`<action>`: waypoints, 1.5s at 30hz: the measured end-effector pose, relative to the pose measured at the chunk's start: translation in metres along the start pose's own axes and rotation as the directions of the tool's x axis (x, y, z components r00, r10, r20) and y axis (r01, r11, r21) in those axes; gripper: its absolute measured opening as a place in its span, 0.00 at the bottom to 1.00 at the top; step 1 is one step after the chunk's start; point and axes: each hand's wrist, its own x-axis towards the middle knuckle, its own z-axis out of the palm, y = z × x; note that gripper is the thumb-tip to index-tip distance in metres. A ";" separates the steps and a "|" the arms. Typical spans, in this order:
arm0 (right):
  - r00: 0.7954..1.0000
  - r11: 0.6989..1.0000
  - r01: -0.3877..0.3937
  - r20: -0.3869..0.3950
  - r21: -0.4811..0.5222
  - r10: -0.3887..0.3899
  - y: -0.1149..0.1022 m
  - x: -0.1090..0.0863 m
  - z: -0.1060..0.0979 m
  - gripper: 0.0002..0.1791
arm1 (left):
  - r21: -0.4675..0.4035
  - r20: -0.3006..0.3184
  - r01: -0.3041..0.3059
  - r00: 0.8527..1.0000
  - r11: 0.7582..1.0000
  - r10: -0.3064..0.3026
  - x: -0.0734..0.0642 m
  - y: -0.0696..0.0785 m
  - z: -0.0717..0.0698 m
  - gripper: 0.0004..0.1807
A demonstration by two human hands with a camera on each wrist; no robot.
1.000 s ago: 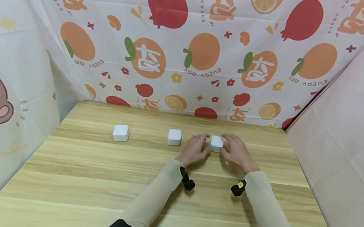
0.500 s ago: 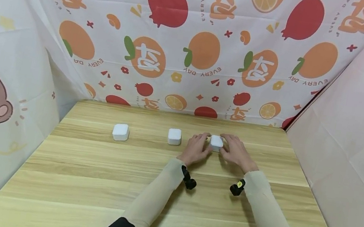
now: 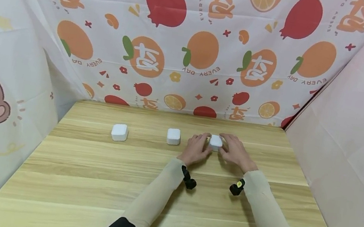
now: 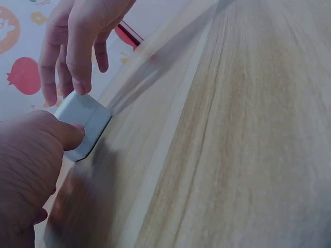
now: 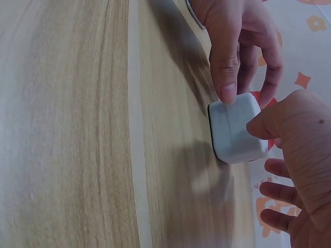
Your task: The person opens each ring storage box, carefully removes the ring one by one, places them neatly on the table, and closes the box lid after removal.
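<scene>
A small white rounded box stands at the right end of a row near the table's back edge. My left hand holds it from the left, the thumb on its near side and the fingers reaching behind. From the right, my right hand holds the same box, also with thumb in front and fingers at the back. In the right wrist view a thin seam runs across the box, close to its base. Both thumbs touch the box's near face, while its far side is hidden.
Two similar white boxes stand to the left, one in the middle and one farther left. The wooden table ends at a fruit-patterned cloth behind. Pale cloths hang at the left and right sides.
Both hands stay around the right-hand box, the left having closed in slightly to the right. The whole view shifts a little; the other boxes stand in place.
</scene>
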 end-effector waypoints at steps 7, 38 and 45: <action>1.000 1.000 0.001 -0.012 0.006 -0.001 0.000 0.001 0.002 0.30 | 0.002 0.007 -0.003 1.000 1.000 0.003 0.002 0.000 0.002 0.30; 0.999 1.000 -0.016 0.046 0.011 0.016 0.004 0.003 0.010 0.31 | -0.052 0.005 -0.073 0.997 0.996 0.073 0.005 -0.003 0.009 0.30; 0.999 0.999 -0.016 0.052 0.041 0.014 0.005 0.007 0.011 0.30 | -0.078 0.001 -0.063 0.998 0.995 0.063 0.006 -0.003 0.010 0.29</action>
